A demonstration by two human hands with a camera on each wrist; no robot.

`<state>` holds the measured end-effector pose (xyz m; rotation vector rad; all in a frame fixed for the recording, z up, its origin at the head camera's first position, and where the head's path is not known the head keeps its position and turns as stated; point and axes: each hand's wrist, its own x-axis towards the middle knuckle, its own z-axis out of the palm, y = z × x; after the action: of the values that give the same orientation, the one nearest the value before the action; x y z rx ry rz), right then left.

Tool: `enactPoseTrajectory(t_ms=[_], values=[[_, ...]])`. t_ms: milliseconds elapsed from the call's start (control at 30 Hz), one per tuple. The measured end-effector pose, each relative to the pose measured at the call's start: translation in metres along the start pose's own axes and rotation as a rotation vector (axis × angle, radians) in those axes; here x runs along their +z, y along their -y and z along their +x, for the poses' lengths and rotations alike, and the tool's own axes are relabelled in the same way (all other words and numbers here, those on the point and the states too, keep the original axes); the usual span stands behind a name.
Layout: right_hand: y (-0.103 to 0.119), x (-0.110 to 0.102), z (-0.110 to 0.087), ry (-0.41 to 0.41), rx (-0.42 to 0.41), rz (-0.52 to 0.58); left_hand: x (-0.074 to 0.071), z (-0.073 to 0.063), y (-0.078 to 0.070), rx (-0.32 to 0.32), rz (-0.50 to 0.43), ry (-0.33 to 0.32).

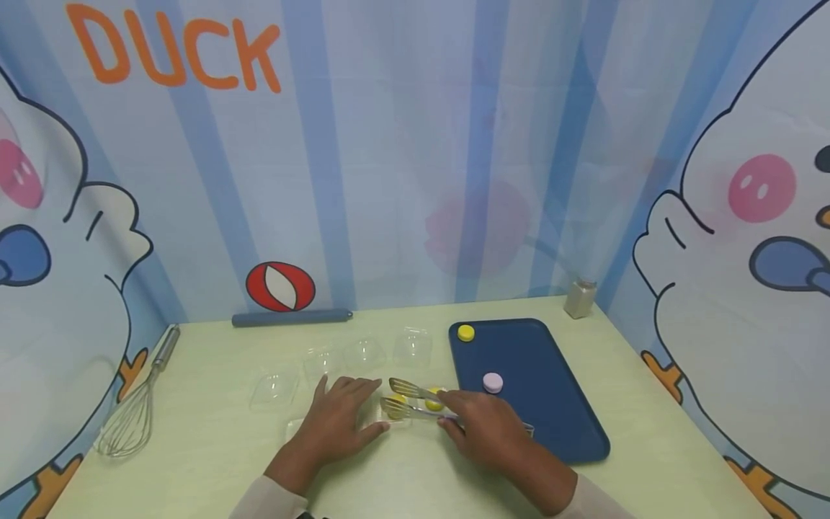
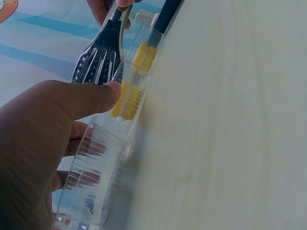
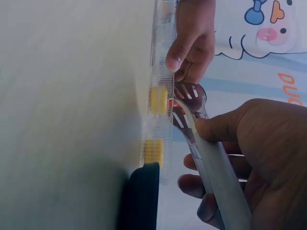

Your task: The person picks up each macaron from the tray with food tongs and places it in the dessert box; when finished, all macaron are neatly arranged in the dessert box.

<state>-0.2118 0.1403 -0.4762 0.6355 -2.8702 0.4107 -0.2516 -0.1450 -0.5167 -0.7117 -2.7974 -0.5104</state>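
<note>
Two yellow macarons (image 3: 159, 101) in clear container (image 2: 93, 177); right fingers (image 3: 218, 127) grip tongs (image 3: 218, 177) above; left fingers (image 2: 93, 99) spread at container.

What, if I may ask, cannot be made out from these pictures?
- Head view: part of the clear container, hidden by the left hand.
- Head view: part of the handle of the tongs, covered by the right hand.
- Right wrist view: the rest of the blue tray, cut off by the bottom edge.
- Head view: the contents of the gray jar, too small to tell.
</note>
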Motion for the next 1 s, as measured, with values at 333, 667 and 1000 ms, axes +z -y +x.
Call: enactPoseTrajectory(t_ms=[333,667,1000], values=[[0.006,-0.002,0.001,-0.018,-0.019,0.025,-0.001,0.002,0.000,-0.009,0.008,0.011],[0.003,0.004,0.002,-0.020,-0.023,0.032,0.001,0.002,0.000,-0.022,0.009,0.016],[-0.001,0.005,0.002,-0.056,-0.014,0.077,0.000,0.001,0.000,-0.015,0.018,0.004]])
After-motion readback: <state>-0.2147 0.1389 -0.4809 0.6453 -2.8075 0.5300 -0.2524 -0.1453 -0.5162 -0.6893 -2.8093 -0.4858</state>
